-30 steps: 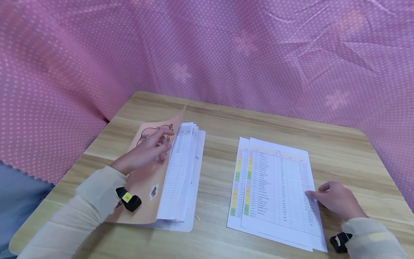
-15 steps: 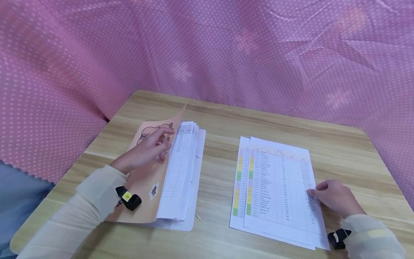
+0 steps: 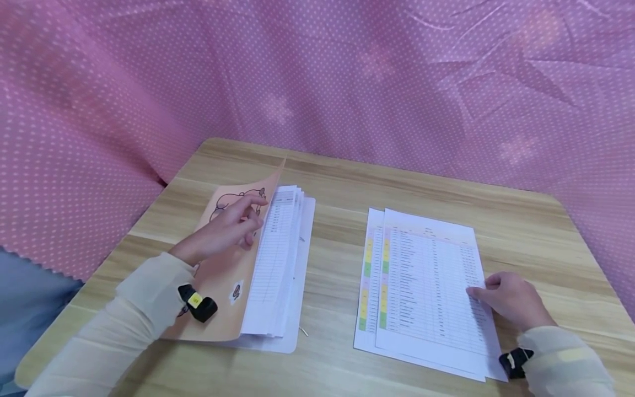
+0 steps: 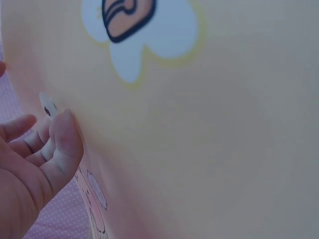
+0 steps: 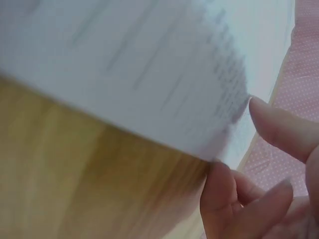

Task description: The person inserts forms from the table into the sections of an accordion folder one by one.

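In the head view my left hand [image 3: 230, 229] rests against the orange-pink cover [image 3: 218, 314] of a folder, its fingers loosely bent. That cover stands partly raised over a stack of white printed pages [image 3: 268, 275]. The left wrist view shows the thumb and fingers close against the cover [image 4: 209, 129]. On the right lie two overlapping printed table sheets [image 3: 421, 286] with coloured left columns. My right hand [image 3: 513, 300] pinches the right edge of the upper sheet, thumb on top. In the right wrist view the fingertips of the right hand [image 5: 249, 204] sit at the sheet's edge [image 5: 174, 114].
Both paper piles lie on a wood-grain table [image 3: 332, 264]. A small metal piece [image 3: 303, 332] lies beside the folder's lower right corner. Pink dotted cloth [image 3: 317, 82] hangs behind the table and at its sides.
The two sheets have shifted slightly to the right. My right hand has moved a little farther from me, still at the edge. The left hand and folder look unmoved.
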Tool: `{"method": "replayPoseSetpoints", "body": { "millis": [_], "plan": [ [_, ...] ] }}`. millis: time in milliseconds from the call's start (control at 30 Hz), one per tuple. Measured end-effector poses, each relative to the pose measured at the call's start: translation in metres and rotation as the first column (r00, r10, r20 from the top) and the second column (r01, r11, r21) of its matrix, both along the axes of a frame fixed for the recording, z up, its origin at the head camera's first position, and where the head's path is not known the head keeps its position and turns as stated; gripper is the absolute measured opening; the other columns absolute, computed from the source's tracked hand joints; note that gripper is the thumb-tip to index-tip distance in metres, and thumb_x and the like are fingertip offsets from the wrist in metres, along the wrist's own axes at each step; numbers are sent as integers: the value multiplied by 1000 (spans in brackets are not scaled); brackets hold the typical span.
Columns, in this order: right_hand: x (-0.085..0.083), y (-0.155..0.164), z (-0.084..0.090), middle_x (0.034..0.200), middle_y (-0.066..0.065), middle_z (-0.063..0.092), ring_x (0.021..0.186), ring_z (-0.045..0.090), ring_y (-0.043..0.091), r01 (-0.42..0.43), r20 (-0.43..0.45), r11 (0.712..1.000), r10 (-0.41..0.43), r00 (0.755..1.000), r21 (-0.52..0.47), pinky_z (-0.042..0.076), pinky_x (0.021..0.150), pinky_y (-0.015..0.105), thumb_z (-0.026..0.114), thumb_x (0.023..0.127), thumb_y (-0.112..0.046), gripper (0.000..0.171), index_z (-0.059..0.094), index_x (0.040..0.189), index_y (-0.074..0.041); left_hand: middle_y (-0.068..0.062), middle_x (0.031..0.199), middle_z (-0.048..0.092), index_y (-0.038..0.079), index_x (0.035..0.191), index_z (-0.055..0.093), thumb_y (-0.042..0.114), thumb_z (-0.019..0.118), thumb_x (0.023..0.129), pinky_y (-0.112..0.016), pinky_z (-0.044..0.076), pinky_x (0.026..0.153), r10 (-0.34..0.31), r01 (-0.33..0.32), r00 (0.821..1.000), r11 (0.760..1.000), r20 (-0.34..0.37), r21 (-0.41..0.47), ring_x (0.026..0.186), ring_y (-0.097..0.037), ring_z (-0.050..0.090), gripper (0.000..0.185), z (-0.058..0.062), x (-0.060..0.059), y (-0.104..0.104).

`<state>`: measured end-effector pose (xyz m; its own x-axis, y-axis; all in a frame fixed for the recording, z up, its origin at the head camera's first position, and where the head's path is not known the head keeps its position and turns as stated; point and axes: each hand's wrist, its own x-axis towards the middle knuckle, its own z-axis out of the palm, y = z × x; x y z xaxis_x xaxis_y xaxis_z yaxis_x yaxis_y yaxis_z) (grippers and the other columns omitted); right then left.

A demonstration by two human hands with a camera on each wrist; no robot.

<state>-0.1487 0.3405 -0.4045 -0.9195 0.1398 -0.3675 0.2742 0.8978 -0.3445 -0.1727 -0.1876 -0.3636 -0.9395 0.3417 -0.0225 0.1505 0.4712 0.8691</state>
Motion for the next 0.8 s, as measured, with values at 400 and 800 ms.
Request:
{"method": "replayPoseSetpoints", "body": {
  "millis": [400,800],
  "plan": [
    [-3,-3,-1,100,26,59,84,55,30,28,41,998,-26,999,-62,46,69,40,72,79,-38,67,52,115,15,-19,95,50,7,138,32,17,48,95,-33,55,62,10,-10,1000,1000,19,8,69,-22,56,47,-1,-1,1],
    [-2,-5,2,89,19,56,78,50,26,19,0,1000,-19,1000,-17,41,62,34,69,82,-33,52,55,105,12,-17,94,50,7,138,32,14,46,94,-33,54,61,13,-13,1000,1000,27,17,68,-21,55,47,-1,0,2]
  ]
}}
